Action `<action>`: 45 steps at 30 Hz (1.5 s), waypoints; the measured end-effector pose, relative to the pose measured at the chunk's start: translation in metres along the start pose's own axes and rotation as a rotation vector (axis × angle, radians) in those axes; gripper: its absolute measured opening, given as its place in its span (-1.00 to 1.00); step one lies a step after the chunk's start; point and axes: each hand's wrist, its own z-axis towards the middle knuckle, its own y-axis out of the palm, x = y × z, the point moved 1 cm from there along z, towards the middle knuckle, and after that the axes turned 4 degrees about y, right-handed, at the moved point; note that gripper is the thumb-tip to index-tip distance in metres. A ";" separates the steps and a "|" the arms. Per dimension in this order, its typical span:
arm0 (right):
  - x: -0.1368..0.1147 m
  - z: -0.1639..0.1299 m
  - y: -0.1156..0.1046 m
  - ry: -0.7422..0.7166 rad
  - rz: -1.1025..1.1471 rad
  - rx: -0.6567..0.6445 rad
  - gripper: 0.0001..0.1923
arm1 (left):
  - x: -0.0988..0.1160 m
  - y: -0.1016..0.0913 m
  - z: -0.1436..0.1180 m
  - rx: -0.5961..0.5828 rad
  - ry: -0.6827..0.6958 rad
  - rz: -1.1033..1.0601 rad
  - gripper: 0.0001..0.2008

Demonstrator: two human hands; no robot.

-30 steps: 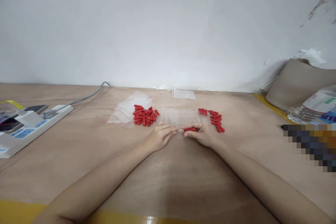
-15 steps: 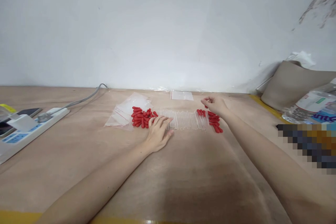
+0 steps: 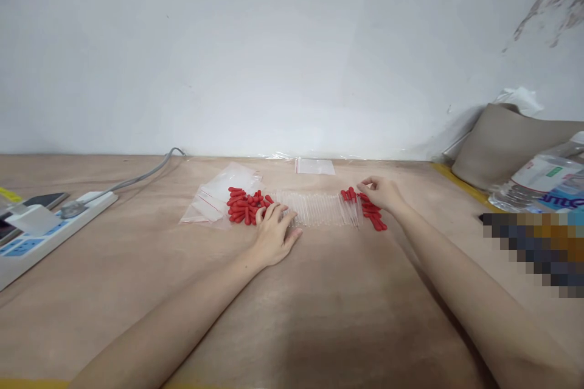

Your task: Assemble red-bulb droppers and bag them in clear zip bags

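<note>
My left hand lies with fingers spread over the left end of a row of clear glass tubes, close to a pile of red rubber dropper bulbs. A few droppers with red bulbs lie at the row's right end, their clear stems pointing toward me. Just right of these, my right hand hovers with fingers bent and slightly apart. Nothing shows in its grasp. Beneath and beside it is a second group of red bulbs, partly hidden by the fingers.
Clear zip bags lie left of the bulb pile, and another bag rests near the wall. A white power strip with a grey cable stands at far left. Water bottles and a grey-brown container sit at right.
The red bulb held in my right hand has left its fingers; a bulb now sits higher among the droppers. My right hand has shifted slightly right and down. The left hand stays put.
</note>
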 end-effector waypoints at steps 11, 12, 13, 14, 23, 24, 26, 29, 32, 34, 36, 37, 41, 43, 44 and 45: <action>0.037 -0.007 -0.013 -0.037 0.194 -0.219 -0.65 | 0.024 0.018 0.040 0.014 -0.034 0.022 -0.83; 0.036 -0.007 -0.012 -0.047 0.198 -0.237 -0.65 | 0.031 0.024 0.050 0.014 -0.048 0.019 -0.84; 0.035 -0.007 -0.012 -0.056 0.208 -0.253 -0.66 | 0.037 0.029 0.060 0.006 -0.061 0.010 -0.85; 0.035 -0.007 -0.012 -0.059 0.223 -0.267 -0.67 | 0.044 0.035 0.070 -0.002 -0.088 0.005 -0.84; 0.031 -0.011 -0.011 -0.062 0.373 -0.331 -0.71 | 0.080 0.065 0.117 -0.187 -0.348 0.077 -0.60; 0.032 -0.010 -0.010 -0.064 0.367 -0.328 -0.71 | 0.080 0.066 0.119 -0.214 -0.355 0.095 -0.59; 0.036 -0.007 -0.008 -0.074 0.354 -0.326 -0.71 | 0.081 0.068 0.122 -0.257 -0.363 0.139 -0.59; 0.041 -0.004 -0.005 -0.076 0.351 -0.333 -0.72 | 0.082 0.074 0.129 -0.293 -0.374 0.186 -0.65; 0.041 -0.005 -0.005 -0.059 0.373 -0.331 -0.73 | 0.083 0.079 0.135 -0.294 -0.390 0.200 -0.72; 0.040 -0.007 -0.007 -0.048 0.402 -0.329 -0.73 | 0.082 0.078 0.136 -0.279 -0.389 0.201 -0.75; 0.038 -0.009 -0.009 -0.044 0.451 -0.340 -0.72 | 0.079 0.071 0.133 -0.252 -0.366 0.195 -0.75; 0.037 -0.009 -0.010 -0.048 0.479 -0.346 -0.72 | 0.077 0.065 0.130 -0.237 -0.346 0.191 -0.74; 0.037 -0.009 -0.011 -0.052 0.491 -0.345 -0.73 | 0.058 0.030 0.103 -0.177 -0.214 0.182 -0.74; 0.036 -0.007 -0.012 -0.048 0.468 -0.329 -0.74 | 0.046 0.011 0.083 -0.078 -0.066 0.197 -0.76; 0.034 -0.006 -0.014 -0.048 0.464 -0.302 -0.75 | 0.039 0.003 0.072 -0.058 -0.016 0.197 -0.78; 0.031 -0.006 -0.016 -0.051 0.469 -0.263 -0.75 | 0.032 -0.003 0.061 -0.054 0.030 0.185 -0.79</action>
